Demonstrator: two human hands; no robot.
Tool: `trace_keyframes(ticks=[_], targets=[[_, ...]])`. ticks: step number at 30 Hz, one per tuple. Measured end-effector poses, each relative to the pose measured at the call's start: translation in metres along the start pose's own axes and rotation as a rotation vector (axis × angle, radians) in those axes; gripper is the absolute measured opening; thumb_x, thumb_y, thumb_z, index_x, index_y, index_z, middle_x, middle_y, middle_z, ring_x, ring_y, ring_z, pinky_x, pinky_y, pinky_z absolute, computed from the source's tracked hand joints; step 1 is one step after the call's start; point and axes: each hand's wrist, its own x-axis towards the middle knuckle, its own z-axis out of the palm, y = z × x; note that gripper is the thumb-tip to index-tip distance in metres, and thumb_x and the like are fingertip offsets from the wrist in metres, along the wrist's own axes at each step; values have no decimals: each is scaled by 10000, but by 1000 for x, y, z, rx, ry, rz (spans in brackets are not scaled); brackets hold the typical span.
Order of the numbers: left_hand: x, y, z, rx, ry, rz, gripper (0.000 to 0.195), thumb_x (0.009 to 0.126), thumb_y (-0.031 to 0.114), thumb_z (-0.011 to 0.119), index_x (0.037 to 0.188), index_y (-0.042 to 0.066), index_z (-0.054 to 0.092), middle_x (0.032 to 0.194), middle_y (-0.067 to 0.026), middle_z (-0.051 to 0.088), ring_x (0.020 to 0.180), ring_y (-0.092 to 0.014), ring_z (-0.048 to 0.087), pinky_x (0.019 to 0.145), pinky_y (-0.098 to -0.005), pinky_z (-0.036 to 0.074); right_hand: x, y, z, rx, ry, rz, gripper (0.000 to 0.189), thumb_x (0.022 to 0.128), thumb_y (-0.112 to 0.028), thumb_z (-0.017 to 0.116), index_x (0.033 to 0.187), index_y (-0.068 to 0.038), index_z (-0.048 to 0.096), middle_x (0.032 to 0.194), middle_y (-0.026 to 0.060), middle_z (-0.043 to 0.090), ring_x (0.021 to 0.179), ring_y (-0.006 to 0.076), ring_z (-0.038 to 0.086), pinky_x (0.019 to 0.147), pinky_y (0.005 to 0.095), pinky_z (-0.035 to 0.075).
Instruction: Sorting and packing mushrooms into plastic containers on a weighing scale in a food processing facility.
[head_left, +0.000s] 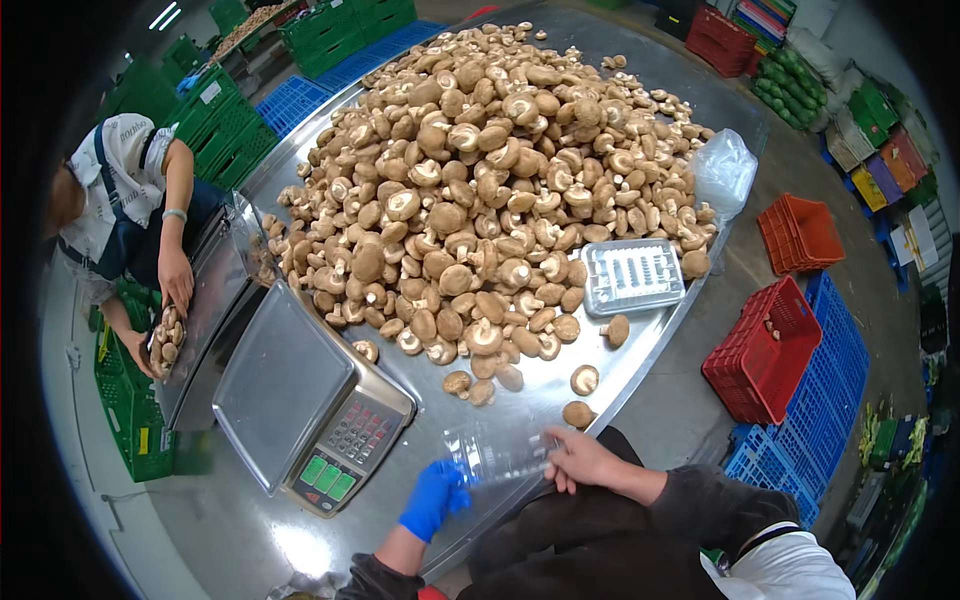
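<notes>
Between my two hands is a clear plastic tray (501, 454), above the near edge of the steel table (397, 517). My left hand (435, 499), in a blue glove, grips its left end. Bare fingers of my right hand (581, 461) hold the right end. No mushrooms show inside the tray. Beyond it rises a large heap of shiitake mushrooms (450, 217), with a few loose ones such as this mushroom (578, 414) lying close to my right hand. A stack of clear plastic trays (634, 277) rests at the heap's right side.
A digital scale (285, 382) with a bare pan stands left of my hands. A co-worker (142, 202) across the left side holds a filled mushroom tray (166, 341). A plastic bag (721, 172) sits at the table's right edge. Red crate (765, 352) and blue pallet (832, 360) are on the floor.
</notes>
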Motion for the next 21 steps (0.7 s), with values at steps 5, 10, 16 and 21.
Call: trace_keyframes(ticks=[5, 10, 16, 21], targets=[[55, 85, 19, -39, -49, 329, 222, 867, 26, 563, 1088, 29, 565, 848, -89, 676, 595, -157, 630, 494, -260, 523, 60, -32, -28, 299, 376, -160, 451, 977, -56, 407, 1399, 90, 344, 764, 163, 638, 500, 167, 594, 422, 274, 485], [130, 154, 24, -62, 14, 512, 209, 875, 25, 546, 1084, 37, 560, 811, -69, 640, 537, -142, 568, 410, -261, 428, 120, -85, -48, 262, 584, -364, 270, 989, -57, 368, 1188, 90, 477, 714, 160, 614, 492, 188, 596, 436, 294, 498], [130, 134, 48, -203, 156, 640, 244, 887, -1, 486, 1110, 83, 538, 765, -52, 596, 492, -118, 519, 398, -246, 377, 122, -79, -56, 231, 579, -359, 321, 1003, -86, 363, 1250, 102, 444, 766, 193, 619, 524, 205, 627, 461, 303, 532], [96, 96, 50, -179, 181, 655, 238, 876, -25, 462, 1089, 46, 539, 698, -51, 568, 481, -136, 537, 411, -243, 393, 96, -51, -36, 256, 541, -433, 355, 1026, -126, 368, 1337, 38, 417, 812, 191, 621, 559, 194, 634, 487, 292, 550]])
